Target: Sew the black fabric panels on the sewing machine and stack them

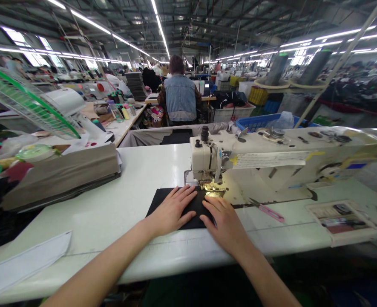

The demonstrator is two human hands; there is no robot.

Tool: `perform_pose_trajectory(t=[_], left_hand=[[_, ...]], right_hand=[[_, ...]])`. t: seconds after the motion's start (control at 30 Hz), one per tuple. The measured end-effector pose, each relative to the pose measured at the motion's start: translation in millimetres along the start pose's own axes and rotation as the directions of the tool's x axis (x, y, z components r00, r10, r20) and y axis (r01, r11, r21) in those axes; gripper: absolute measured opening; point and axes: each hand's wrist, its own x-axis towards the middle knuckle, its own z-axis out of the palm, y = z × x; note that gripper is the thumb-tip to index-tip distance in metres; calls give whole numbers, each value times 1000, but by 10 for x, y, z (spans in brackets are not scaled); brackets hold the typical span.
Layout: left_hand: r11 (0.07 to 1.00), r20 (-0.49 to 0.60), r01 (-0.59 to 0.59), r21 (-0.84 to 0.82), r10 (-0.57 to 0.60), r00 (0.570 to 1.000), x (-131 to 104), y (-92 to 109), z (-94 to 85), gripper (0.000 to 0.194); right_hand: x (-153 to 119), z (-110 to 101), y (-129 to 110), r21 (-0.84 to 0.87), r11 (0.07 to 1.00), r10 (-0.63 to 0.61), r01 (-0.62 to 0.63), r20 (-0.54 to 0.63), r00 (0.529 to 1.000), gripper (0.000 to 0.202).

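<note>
A black piece of fabric (162, 198) lies flat on the pale table, its upper right part by the needle area of a white sewing machine (255, 149). My left hand (175, 209) rests flat on the fabric with its fingers spread. At the fabric's right edge lies my right hand (222, 217), fingers apart and pressed down, just below the lit metal plate (214, 190). Both thumbs point toward each other on the cloth without touching. The stitching point is partly hidden by the machine head.
Pink-handled scissors (271, 212) and a small parts tray (348, 221) lie to the right. At left are a stack of grey fabric (63, 179), a fan (31, 100) and a white strip (28, 264). Ahead, a person in a denim vest (180, 98) sits facing away.
</note>
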Motion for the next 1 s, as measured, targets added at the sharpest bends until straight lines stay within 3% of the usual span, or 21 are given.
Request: perform_pose_trajectory(t=[0.13, 0.3, 0.4, 0.73, 1.0], left_hand=[[1000, 14, -13, 6, 13, 1000, -59, 75, -44, 58], [975, 106, -210, -67, 216, 971, -306, 345, -92, 50], [975, 89, -208, -81, 215, 972, -376, 394, -90, 51], [981, 33, -187, -60, 189, 981, -46, -38, -79, 46], [985, -1, -160, -67, 160, 987, 242, -307, -127, 44]], right_hand=[[-69, -57, -14, -4, 1000, -17, 17, 10, 1000, 30], [-352, -167, -26, 10, 994, -107, 107, 17, 994, 29], [-427, -210, -10, 15, 989, -146, 146, 32, 989, 30], [62, -124, 152, -7, 991, -131, 131, 47, 990, 19], [345, -38, 186, -133, 991, -19, 26, 54, 998, 14]])
